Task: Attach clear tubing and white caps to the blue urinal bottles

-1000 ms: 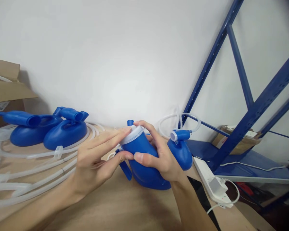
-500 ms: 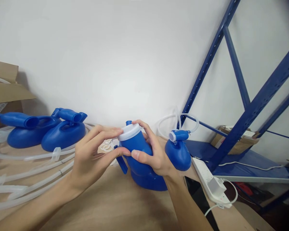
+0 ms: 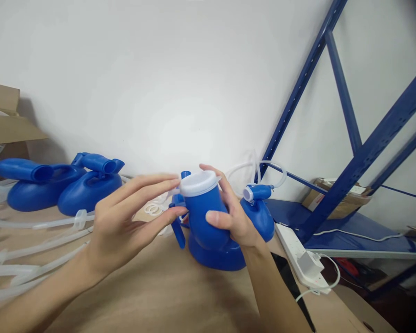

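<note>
A blue cylindrical part (image 3: 204,215) with a white lid (image 3: 198,183) on its upper end is held in my right hand (image 3: 237,222), whose fingers wrap round its right side. My left hand (image 3: 135,222) is beside the lid, thumb and fingers apart, fingertips close to the lid's left edge; nothing is gripped between them. Directly below the held part sits a blue bottle body (image 3: 217,259); whether they are joined is unclear. Small blue pieces (image 3: 178,231) and white rings (image 3: 153,210) lie behind and left of it.
Two blue bottles (image 3: 90,194) and clear tubes (image 3: 45,252) lie at left, near a cardboard box (image 3: 7,129). At right are another blue bottle (image 3: 260,217), a power strip (image 3: 296,254), a black phone (image 3: 287,277) and a blue metal shelf (image 3: 346,238).
My left hand has come off the blue part and opened a little to the left. The lidded part has shifted right and stands more upright in my right hand.
</note>
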A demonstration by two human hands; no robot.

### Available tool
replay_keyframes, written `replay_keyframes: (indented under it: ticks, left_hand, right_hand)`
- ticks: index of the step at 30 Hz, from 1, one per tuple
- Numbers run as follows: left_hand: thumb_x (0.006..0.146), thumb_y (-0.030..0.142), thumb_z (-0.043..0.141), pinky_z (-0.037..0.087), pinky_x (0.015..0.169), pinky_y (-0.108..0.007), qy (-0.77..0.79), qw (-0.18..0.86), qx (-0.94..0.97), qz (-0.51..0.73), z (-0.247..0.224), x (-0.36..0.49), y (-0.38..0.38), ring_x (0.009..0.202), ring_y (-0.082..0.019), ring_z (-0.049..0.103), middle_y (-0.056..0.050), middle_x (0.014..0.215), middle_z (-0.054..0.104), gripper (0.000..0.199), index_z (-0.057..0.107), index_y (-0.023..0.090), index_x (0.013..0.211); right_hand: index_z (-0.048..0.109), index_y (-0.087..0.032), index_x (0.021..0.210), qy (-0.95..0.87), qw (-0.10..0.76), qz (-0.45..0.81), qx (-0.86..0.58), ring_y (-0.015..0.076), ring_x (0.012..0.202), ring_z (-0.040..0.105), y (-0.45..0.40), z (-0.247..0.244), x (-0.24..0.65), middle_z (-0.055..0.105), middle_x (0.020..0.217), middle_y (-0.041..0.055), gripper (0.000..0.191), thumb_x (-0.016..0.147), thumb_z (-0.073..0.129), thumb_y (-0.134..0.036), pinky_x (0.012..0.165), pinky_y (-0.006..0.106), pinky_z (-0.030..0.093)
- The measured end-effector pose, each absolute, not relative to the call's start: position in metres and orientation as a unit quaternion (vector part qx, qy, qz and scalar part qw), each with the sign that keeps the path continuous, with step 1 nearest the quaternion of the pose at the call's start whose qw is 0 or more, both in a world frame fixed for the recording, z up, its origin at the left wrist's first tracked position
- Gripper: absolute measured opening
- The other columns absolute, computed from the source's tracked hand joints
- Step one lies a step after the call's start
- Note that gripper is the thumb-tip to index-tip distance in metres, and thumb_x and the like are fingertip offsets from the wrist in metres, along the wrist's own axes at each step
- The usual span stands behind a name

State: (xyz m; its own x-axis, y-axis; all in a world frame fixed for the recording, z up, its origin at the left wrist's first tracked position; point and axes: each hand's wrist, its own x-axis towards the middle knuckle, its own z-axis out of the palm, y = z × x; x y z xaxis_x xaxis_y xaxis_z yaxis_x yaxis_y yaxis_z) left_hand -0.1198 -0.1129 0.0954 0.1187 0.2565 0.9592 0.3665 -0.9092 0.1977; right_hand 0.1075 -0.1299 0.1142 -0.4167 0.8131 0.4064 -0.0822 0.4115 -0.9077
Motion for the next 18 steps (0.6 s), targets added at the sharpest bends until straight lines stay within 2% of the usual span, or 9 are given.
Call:
replay_keyframes:
  ticks: [2, 6, 9, 14, 18]
  left_hand:
    - [0.086, 0.030, 0.083, 0.061, 0.094, -0.041, -0.239, 0.070, -0.738, -0.627, 0.102, -0.126, -0.109, 0.103, -0.025, 0.073, -0.002, 0.119, 0.075, 0.034, 0.076, 0.033, 0.119]
    - [0.092, 0.028, 0.076, 0.060, 0.076, -0.033, -0.237, 0.074, -0.764, -0.596, 0.108, -0.133, -0.098, 0.082, -0.020, 0.073, -0.002, 0.095, 0.078, 0.008, 0.080, 0.029, 0.099]
    - [0.095, 0.023, 0.070, 0.058, 0.070, -0.029, -0.232, 0.051, -0.786, -0.571, 0.109, -0.135, -0.094, 0.078, -0.018, 0.074, 0.000, 0.093, 0.080, 0.013, 0.081, 0.028, 0.099]
    - [0.094, 0.020, 0.070, 0.060, 0.075, -0.028, -0.207, 0.018, -0.772, -0.601, 0.107, -0.133, -0.094, 0.082, -0.017, 0.076, 0.001, 0.097, 0.082, 0.015, 0.081, 0.028, 0.101]
    - [0.093, 0.017, 0.072, 0.062, 0.077, -0.027, -0.181, 0.021, -0.788, -0.588, 0.105, -0.132, -0.093, 0.085, -0.017, 0.078, -0.001, 0.098, 0.082, 0.012, 0.078, 0.024, 0.101]
  right_hand:
    - [0.029, -0.036, 0.157, -0.673, 0.488, 0.496, -0.251, 0.0301, 0.105, 0.073, -0.124, 0.112, 0.113, 0.066, 0.129, 0.0080, 0.094, 0.079, 0.082, -0.048, 0.089, 0.049, 0.062]
    - [0.031, -0.034, 0.158, -0.661, 0.530, 0.467, -0.252, 0.0311, 0.113, 0.069, -0.118, 0.109, 0.117, 0.066, 0.131, 0.0087, 0.094, 0.079, 0.081, -0.048, 0.095, 0.051, 0.060]
    - [0.025, -0.035, 0.160, -0.658, 0.536, 0.464, -0.255, 0.0318, 0.110, 0.070, -0.119, 0.109, 0.116, 0.065, 0.133, 0.0099, 0.100, 0.078, 0.078, -0.055, 0.089, 0.051, 0.063]
    - [0.037, -0.032, 0.155, -0.662, 0.542, 0.442, -0.269, 0.0305, 0.113, 0.068, -0.121, 0.108, 0.113, 0.064, 0.132, 0.0098, 0.093, 0.077, 0.083, -0.051, 0.097, 0.050, 0.060]
    - [0.036, -0.034, 0.154, -0.637, 0.569, 0.457, -0.248, 0.0291, 0.106, 0.070, -0.120, 0.106, 0.110, 0.065, 0.129, 0.0088, 0.091, 0.077, 0.083, -0.050, 0.092, 0.050, 0.062]
